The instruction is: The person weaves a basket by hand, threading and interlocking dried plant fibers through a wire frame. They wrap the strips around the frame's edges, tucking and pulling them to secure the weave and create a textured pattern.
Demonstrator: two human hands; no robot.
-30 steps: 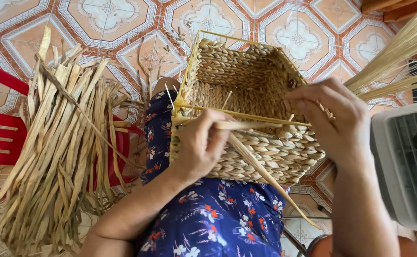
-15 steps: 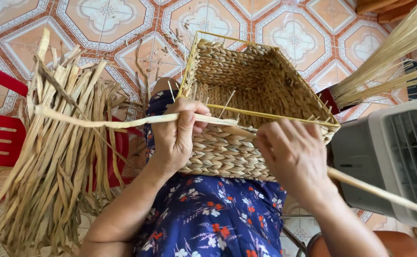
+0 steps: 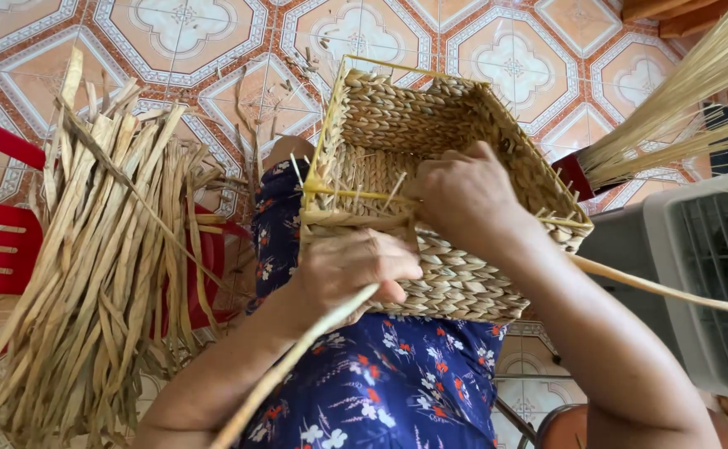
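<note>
On the lap, hands are working the woven basket (image 3: pixel 455 274) at its near rim.
Left hand (image 3: pixel 356 270) is gripping a straw strand (image 3: pixel 297 366); right hand (image 3: pixel 464 195) is curling closed over the rim edge, open basket interior lying beyond its fingers; straw bundle (image 3: pixel 106 266) is crowding the left side.

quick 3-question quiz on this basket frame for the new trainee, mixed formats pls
1. True or false: the left hand grips a long dried strand against the near wall of the woven basket.
2. Where is the right hand? A) on the red chair B) at the basket's rim, over its opening C) on the grey crate
3. Fill in: the pile of dried leaves lies to the person's ____ side.

Key: 1 true; 2 B; 3 left.
</note>
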